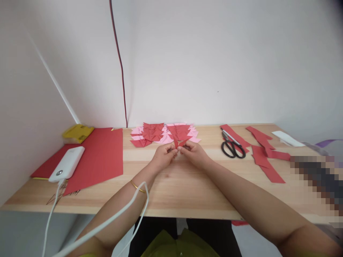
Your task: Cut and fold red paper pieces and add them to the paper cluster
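Between my two hands, over the middle of the wooden table [177, 192], is a small folded red paper piece [182, 142]. My left hand [164, 156] pinches its left side with thumb and fingers. On the right side, my right hand [193, 153] pinches it the same way. Two pointed red flaps stick up above the fingertips; the lower part is hidden by the thumbs. Just behind my hands lie several folded red paper pieces [152, 132] and pink ones [167, 137], overlapping in rows near the wall.
Large red paper sheets [107, 157] lie at the left, with a white power bank [68, 162] and a yellow packet [77, 133] on them. A white cable [115, 214] crosses my left arm. Black-handled scissors [233, 148], red paper scraps [264, 157] and a white strip [288, 138] lie right.
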A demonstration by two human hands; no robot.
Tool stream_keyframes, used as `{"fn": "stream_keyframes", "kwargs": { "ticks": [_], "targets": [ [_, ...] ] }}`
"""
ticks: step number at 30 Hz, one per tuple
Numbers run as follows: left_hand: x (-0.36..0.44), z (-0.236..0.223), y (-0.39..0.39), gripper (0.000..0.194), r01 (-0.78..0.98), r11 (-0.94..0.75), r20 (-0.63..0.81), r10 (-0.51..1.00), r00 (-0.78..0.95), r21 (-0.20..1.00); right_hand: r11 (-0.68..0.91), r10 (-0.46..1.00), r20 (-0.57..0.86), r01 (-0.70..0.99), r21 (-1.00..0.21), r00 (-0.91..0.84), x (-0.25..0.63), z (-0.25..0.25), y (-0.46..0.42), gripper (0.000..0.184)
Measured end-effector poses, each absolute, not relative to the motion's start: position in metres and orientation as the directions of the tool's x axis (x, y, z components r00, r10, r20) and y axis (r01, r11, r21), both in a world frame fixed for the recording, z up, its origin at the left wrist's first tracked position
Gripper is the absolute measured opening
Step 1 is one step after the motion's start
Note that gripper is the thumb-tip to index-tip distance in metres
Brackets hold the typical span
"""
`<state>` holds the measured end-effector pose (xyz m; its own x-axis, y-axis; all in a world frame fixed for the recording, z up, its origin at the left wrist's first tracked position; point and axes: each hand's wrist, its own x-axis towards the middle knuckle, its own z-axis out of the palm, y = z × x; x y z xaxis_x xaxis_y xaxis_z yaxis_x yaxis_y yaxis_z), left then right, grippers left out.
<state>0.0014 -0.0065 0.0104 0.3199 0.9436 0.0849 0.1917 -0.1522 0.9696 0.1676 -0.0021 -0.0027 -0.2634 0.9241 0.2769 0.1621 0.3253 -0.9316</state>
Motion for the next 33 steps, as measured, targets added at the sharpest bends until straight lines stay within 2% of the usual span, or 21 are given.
{"fn": "stream_keyframes", "kwargs": {
  "ticks": [3, 6, 11, 15, 18, 23, 27, 33],
  "targets": [
    [0.0022, 0.0059, -0.0033, 0.024, 0.142, -0.123, 0.07, 0.941, 0.331, 0.982, 0.342, 0.931, 0.292, 0.247, -0.907, -0.218, 0.1692, -0.002, -0.0016, 0.026],
    [0.0014, 0.0031, -0.0002, 0.022, 0.066, -0.15, 0.123, 0.944, 0.306, 0.986, 0.368, 0.927, 0.319, 0.322, -0.872, -0.195, 0.1691, -0.0011, -0.0018, 0.023],
    [-0.0016, 0.0017, 0.0023, 0.023, 0.069, -0.2, 0.175, 0.947, 0.27, 0.977, 0.48, 0.866, 0.384, 0.313, -0.82, -0.322, 0.1651, -0.0016, -0.0039, 0.017],
    [-0.0008, 0.0044, 0.0011, 0.026, 0.015, -0.198, 0.191, 0.962, 0.195, 0.98, 0.489, 0.855, 0.365, 0.337, -0.805, -0.369, 0.1644, -0.0024, -0.0056, 0.018],
    [0.0014, 0.006, 0.0004, 0.027, -0.079, -0.132, 0.144, 0.974, 0.174, 0.988, 0.513, 0.835, 0.364, 0.346, -0.786, -0.411, 0.1651, -0.0019, -0.0065, 0.02],
    [0.0037, 0.0037, 0.0006, 0.025, -0.197, -0.001, 0.051, 0.967, 0.249, 0.98, 0.546, 0.804, 0.396, 0.288, -0.787, -0.443, 0.1657, 0.0009, -0.0073, 0.023],
    [0.0037, 0.0028, 0.0004, 0.022, -0.198, 0.001, 0.056, 0.958, 0.28, 0.98, 0.547, 0.804, 0.39, 0.301, -0.781, -0.449, 0.1647, 0.0012, -0.0084, 0.021],
    [0.0053, 0.0057, -0.0025, 0.022, -0.197, -0.011, 0.059, 0.969, 0.239, 0.98, 0.536, 0.815, 0.37, 0.338, -0.773, -0.446, 0.1634, 0.0024, -0.0106, 0.019]
  ]
}}
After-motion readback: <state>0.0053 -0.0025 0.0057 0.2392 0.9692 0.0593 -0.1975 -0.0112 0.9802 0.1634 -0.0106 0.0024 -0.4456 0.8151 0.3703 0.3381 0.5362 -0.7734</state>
